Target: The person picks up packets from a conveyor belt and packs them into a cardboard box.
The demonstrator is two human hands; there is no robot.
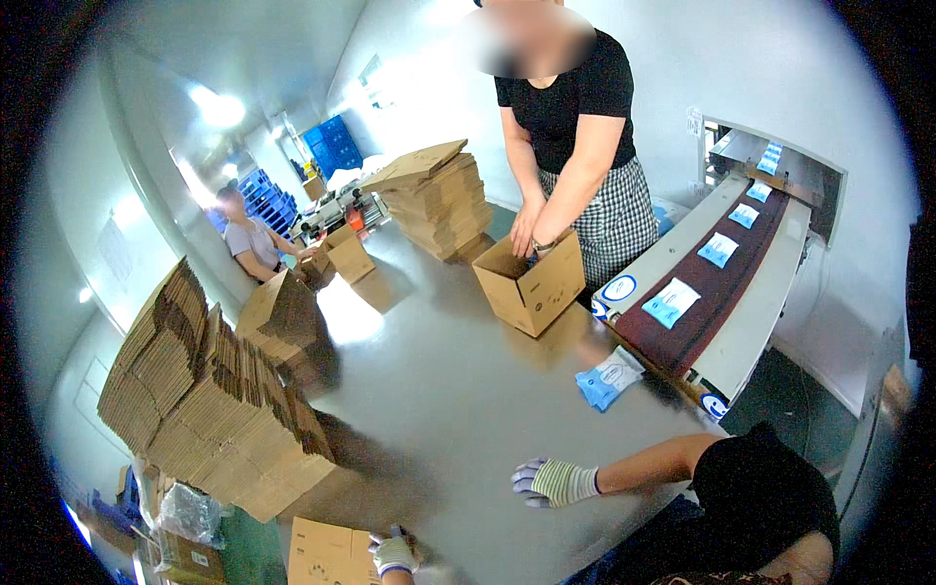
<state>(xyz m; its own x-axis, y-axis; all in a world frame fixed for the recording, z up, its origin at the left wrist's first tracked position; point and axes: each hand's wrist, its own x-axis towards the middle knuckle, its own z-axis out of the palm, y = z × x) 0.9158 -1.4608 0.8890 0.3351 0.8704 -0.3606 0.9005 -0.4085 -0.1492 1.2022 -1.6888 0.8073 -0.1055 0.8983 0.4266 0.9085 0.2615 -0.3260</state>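
Honestly, from the head camera I lose a good deal at the lower rim: my left hand [394,554], in a pale glove, is cut off there, its fingers resting on a flat cardboard sheet [327,552], and I cannot tell whether it grips it. My right hand [551,482], gloved in a striped knit, lies flat and empty on the grey table [439,390], fingers spread. Just beyond it, near the table edge, sit a few blue and white packets [606,378]. More such packets [671,301] ride a dark conveyor belt [717,283] coming out of a wall hatch on my right. Across the table a person in a black top has both hands inside an open cardboard box [531,285]. Stacks of flattened boxes [210,400] fill my left, and another stack [436,198] stands farther back. A second person sits by the far wall, blurred, with blue crates [334,144] behind.
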